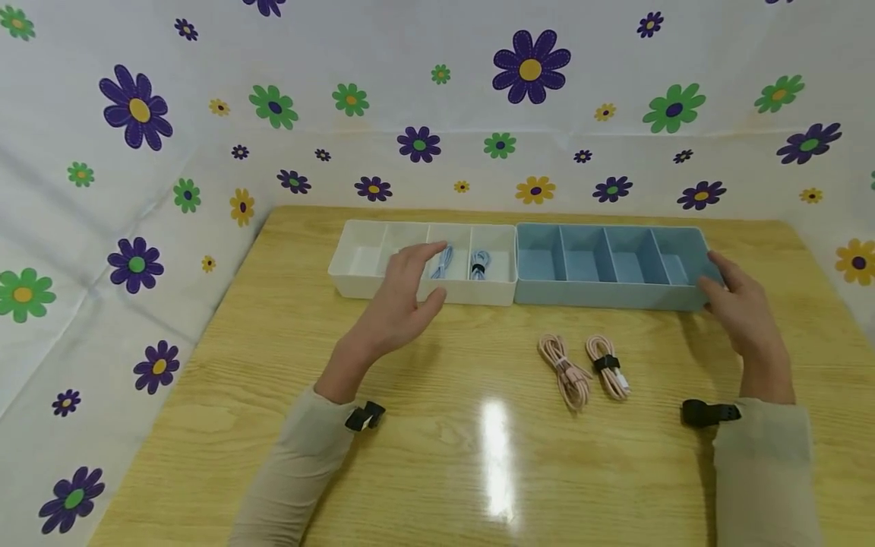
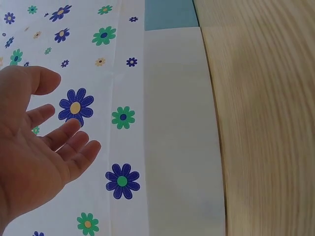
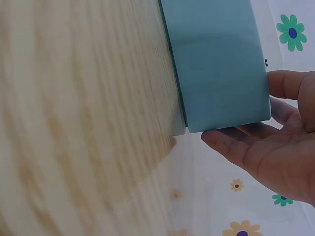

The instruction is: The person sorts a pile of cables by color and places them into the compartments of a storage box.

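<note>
A white divided box (image 1: 427, 291) stands end to end with a blue divided box (image 1: 601, 295) at the back of the table. My left hand (image 1: 403, 296) hovers over the white box's front wall, thumb and fingers spread apart and holding nothing. Two light-blue coiled cables, one (image 1: 443, 262) plain and one (image 1: 480, 264) with a black strap, lie in the white box's two right compartments. At the blue box's right end, my right hand (image 1: 745, 304) touches the end wall with extended fingers (image 3: 231, 145), its thumb near the rim.
Two pink coiled cables lie on the wooden table (image 1: 273, 395) in front of the blue box, one (image 1: 566, 374) with a white tie and one (image 1: 608, 367) with a black strap. A flower-print cloth (image 1: 451, 99) hangs behind the table and along its left side.
</note>
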`<action>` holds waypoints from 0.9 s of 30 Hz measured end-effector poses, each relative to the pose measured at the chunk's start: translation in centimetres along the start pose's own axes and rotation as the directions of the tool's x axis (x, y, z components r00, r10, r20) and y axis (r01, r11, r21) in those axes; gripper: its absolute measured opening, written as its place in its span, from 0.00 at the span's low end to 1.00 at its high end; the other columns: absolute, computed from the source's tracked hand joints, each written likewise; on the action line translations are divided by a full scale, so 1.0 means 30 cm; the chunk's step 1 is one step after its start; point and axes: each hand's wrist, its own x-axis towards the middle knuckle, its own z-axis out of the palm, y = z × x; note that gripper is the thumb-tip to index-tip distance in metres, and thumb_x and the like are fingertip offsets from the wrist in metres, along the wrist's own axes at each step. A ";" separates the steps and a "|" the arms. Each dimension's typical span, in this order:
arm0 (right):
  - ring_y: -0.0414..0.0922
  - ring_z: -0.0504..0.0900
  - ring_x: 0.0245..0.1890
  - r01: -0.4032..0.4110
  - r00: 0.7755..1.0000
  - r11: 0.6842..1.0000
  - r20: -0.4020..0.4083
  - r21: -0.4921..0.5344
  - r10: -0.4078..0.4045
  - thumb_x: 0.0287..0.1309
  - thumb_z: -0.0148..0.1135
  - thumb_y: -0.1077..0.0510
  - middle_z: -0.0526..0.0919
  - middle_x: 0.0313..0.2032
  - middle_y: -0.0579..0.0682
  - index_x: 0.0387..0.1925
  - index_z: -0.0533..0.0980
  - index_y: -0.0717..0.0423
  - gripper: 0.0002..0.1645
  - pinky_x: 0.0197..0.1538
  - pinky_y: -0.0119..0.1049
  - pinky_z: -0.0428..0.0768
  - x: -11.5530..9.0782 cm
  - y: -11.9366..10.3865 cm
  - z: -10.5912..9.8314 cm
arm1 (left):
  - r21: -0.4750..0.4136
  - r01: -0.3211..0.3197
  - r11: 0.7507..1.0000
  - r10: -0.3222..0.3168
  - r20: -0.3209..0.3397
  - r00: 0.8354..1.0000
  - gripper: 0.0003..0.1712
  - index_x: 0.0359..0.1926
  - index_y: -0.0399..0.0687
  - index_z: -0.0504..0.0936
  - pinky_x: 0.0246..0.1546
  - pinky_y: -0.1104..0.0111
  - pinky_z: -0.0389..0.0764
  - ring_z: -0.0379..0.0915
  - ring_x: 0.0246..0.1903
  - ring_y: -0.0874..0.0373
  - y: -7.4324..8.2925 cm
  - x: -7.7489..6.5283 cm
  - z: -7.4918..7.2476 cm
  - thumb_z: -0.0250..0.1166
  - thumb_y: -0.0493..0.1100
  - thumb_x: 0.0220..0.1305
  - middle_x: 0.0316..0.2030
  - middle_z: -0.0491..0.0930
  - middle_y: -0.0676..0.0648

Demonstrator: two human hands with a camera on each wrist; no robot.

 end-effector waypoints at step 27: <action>0.66 0.45 0.73 0.005 0.999 0.995 0.049 0.095 -0.010 0.76 0.37 0.44 0.34 0.75 0.71 0.79 0.33 0.52 0.42 0.70 0.49 0.59 -0.014 0.005 0.005 | 0.465 0.122 0.877 -0.317 0.368 0.874 0.22 0.68 0.60 0.70 0.18 0.63 0.73 0.77 0.30 0.53 0.294 0.066 0.369 0.49 0.51 0.77 0.46 0.79 0.44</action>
